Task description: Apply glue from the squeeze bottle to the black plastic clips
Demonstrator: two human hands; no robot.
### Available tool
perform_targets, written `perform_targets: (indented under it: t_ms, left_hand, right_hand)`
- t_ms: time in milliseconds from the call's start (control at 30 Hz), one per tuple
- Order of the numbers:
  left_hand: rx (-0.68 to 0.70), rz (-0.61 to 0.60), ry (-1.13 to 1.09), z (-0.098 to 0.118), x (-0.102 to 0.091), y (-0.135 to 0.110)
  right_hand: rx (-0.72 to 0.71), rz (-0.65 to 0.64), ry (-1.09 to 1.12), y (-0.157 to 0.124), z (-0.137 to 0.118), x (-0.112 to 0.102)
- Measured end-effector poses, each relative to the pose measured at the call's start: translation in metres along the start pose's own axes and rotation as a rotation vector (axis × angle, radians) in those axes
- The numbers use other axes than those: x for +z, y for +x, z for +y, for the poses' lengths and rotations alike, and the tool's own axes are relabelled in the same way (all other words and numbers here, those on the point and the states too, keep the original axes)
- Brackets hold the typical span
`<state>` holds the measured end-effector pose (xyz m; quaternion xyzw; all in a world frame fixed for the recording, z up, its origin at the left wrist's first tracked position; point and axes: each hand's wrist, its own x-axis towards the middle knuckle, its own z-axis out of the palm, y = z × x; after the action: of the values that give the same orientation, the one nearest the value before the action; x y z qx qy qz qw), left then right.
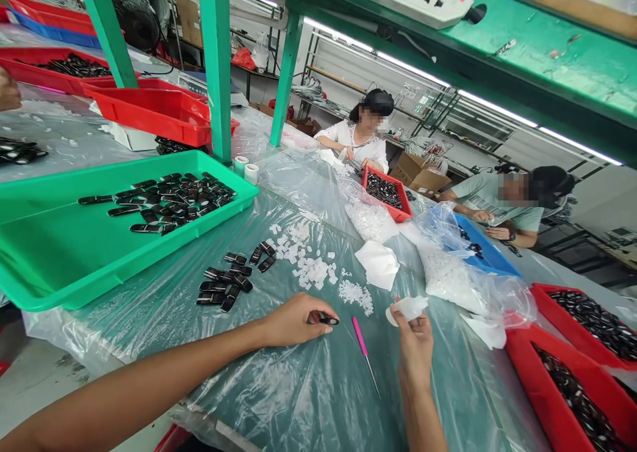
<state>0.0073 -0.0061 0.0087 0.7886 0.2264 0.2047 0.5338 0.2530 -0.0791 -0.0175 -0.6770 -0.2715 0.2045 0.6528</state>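
My left hand [298, 319] is closed around a small glossy black piece [327, 319], its end showing past the fingertips. A crumpled white wipe [415, 306] is pinched in my right hand [417, 342]; I cannot tell cloth from paper. Between the hands lies a pink-handled thin tool [359, 336] with a slim metal shaft. Beyond my left hand is a loose pile of oblong black pieces [226, 279]. Small white bits [316, 269] are scattered ahead, with a heap of tinier white bits [355, 294] beside them. Another white wipe [379, 265] lies farther off.
A green tray [99, 279] holding black pieces stands at left. Plastic bags of white bits [450, 279] lie at right, near red bins [527, 359] of black parts. Green posts [215, 74] and an overhead shelf [547, 60] frame the table. Two people sit opposite.
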Motion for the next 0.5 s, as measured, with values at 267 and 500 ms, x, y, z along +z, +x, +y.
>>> perform_targets:
  t_ms: [267,500]
  left_hand:
    - [0.001,0.003,0.025,-0.001,0.000,0.001]
    - [0.005,-0.002,-0.001,-0.002,0.001,0.001]
  right_hand:
    - [0.019,-0.104,-0.411,0.019,0.013,-0.017]
    - [-0.004,-0.137,-0.733,0.003,-0.010,-0.033]
